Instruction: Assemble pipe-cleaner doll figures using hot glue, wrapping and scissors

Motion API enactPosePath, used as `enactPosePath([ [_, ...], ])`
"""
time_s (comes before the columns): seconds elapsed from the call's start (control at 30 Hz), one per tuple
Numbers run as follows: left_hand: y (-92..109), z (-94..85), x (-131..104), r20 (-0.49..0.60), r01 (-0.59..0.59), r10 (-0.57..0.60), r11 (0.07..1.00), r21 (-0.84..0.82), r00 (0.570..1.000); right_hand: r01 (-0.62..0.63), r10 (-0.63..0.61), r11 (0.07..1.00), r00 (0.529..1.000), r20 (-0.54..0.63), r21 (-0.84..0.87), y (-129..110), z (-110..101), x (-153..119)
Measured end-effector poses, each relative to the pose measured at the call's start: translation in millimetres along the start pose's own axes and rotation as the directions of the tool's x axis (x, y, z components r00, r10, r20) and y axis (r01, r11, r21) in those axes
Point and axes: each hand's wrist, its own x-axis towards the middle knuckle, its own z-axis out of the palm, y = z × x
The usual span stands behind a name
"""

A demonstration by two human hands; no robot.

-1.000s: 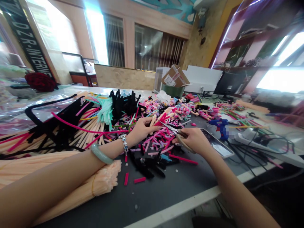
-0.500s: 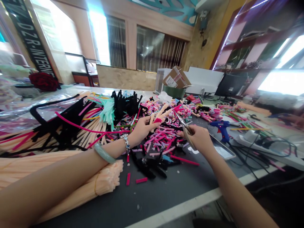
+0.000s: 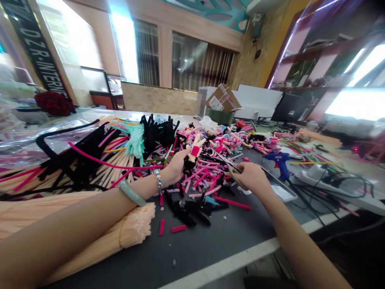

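My left hand (image 3: 177,165) pinches a small pipe-cleaner doll (image 3: 195,151) with cream limbs, a bright pink body and black at its lower end. The doll is held above a heap of cut pipe-cleaner pieces (image 3: 204,175), mostly pink and purple. Scissors (image 3: 225,159) are gripped in my right hand (image 3: 252,176); their blades point up and left toward the doll, apart from it. Some fingers of the right hand are hidden behind the handles. Black pipe-cleaner pieces (image 3: 188,212) lie on the dark mat below both hands.
A bundle of peach pipe cleaners (image 3: 136,226) lies under my left forearm. To the right are a blue glue gun (image 3: 279,163), a phone-like flat object (image 3: 282,192) and a power strip with cables (image 3: 325,182). Finished-looking dolls (image 3: 228,138) and a cardboard box (image 3: 223,98) sit farther back.
The doll has turned in my left hand, so its pink body faces me and black shows at its lower end. My right hand has turned slightly with the scissors.
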Motion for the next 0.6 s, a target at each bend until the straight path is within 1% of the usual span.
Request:
enactPosePath([
  [0.07,-0.7,-0.8,1.2,-0.009,0.002,-0.002,1.000,-0.017,1.000,0.000,0.001,1.000,1.000,-0.012,0.019,-0.3,-1.1,-0.3],
  [0.17,-1.7,-1.8,2.2,-0.007,-0.044,0.044,0.999,-0.021,0.999,-0.024,0.025,0.999,0.999,-0.034,0.033,0.2,-1.5,-0.2],
  [0.27,-1.0,-1.1,1.4,-0.007,-0.089,0.089,0.996,0.007,0.996,-0.055,0.055,0.997,0.998,-0.011,-0.047,2.2,0.3,0.7],
  [0.37,0.6,0.0,0.1,-0.036,-0.116,0.117,0.993,0.034,0.992,-0.087,0.090,0.989,0.996,0.025,-0.121,5.3,2.9,2.1],
  [0.47,0.9,-0.3,-0.1,-0.053,-0.164,0.167,0.986,0.041,0.985,-0.110,0.114,0.984,0.993,0.019,-0.140,7.8,4.7,3.0],
  [0.6,0.2,-1.7,0.4,-0.045,-0.221,0.223,0.974,0.051,0.974,-0.125,0.127,0.979,0.992,0.003,-0.160,8.9,6.1,3.7],
])
